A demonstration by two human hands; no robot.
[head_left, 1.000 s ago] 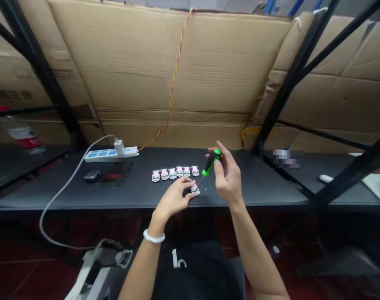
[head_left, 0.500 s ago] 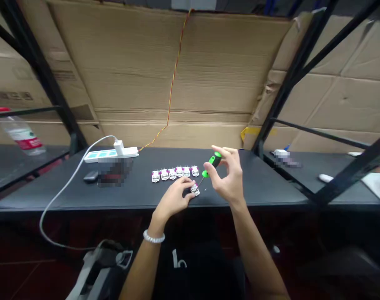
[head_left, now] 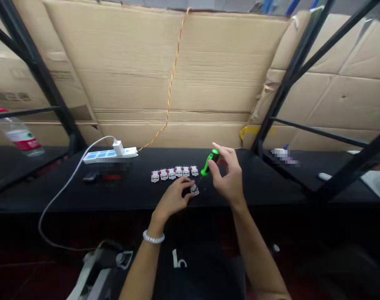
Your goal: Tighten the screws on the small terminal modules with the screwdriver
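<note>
My left hand point(head_left: 176, 195) is closed at the fingertips on a small white-and-purple part point(head_left: 194, 190) lying on the black tabletop near its front edge. My right hand point(head_left: 229, 177) holds a green-and-black screwdriver point(head_left: 210, 162) by its handle between thumb and fingers. The screwdriver leans, and its thin shaft runs down and left to the part under my left fingers. Its exact tip contact is too small to make out. Just behind my left hand, several similar white-and-purple parts point(head_left: 171, 173) stand in a row.
A white power strip point(head_left: 127, 152) with a plugged-in charger point(head_left: 118, 147) lies at the back left, its white cable point(head_left: 63, 187) looping off the front edge. A dark object point(head_left: 90, 177) sits nearby. Black metal posts point(head_left: 279, 100) flank the table, with cardboard point(head_left: 215, 62) behind.
The fingers of my right hand have shifted slightly on the screwdriver handle, which has tipped and moved a little left. My left hand stays on the part.
</note>
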